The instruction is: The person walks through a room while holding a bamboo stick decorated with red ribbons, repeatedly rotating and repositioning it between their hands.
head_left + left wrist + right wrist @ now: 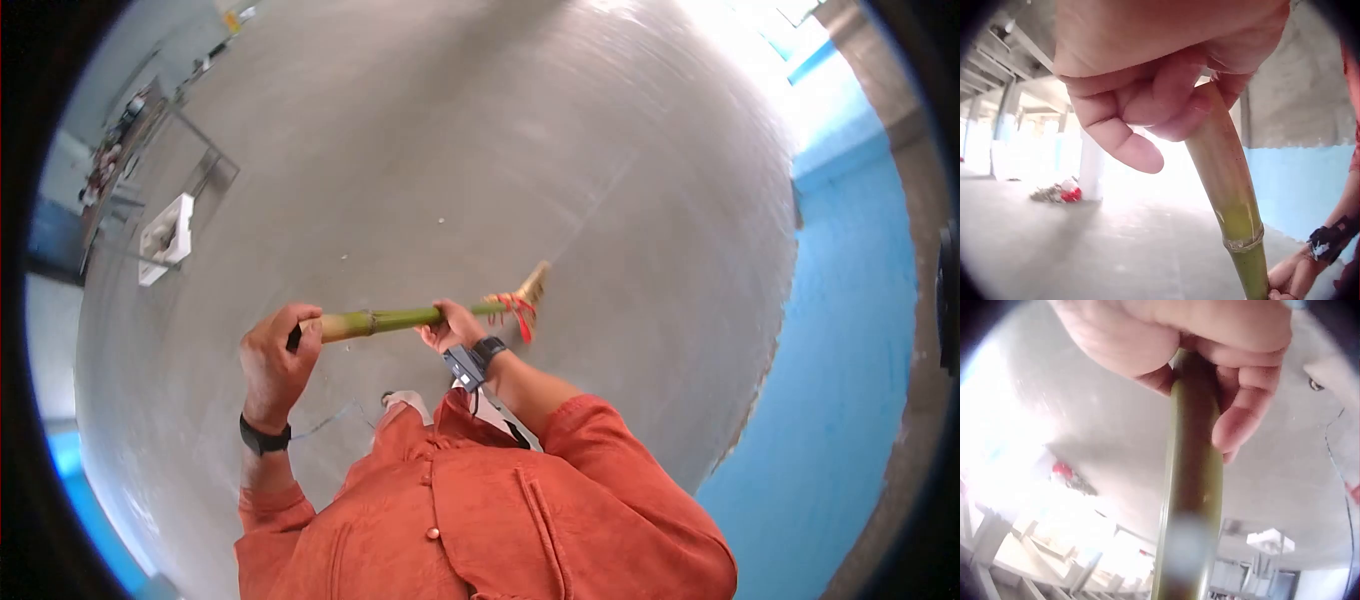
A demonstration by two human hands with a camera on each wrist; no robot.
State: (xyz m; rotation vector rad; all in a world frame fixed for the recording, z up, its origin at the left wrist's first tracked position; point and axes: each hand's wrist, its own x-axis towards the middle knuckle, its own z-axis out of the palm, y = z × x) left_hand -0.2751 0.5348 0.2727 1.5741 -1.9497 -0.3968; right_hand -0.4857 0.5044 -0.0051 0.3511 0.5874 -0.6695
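A broom with a green bamboo handle slants across the front of the body in the head view. Its straw head, bound with red strips, points down to the right toward the floor. My left hand grips the pale top end of the handle, with the thumb along it. Farther down, my right hand holds the handle, fingers wrapped round it. In the left wrist view a ringed joint shows on the bamboo between both hands. The right wrist view shows the smooth handle passing between thumb and fingers.
Grey concrete floor stretches ahead. On the left stand a cluttered table and a white foam box. A blue-painted wall runs along the right. A small heap with something red lies by a pillar.
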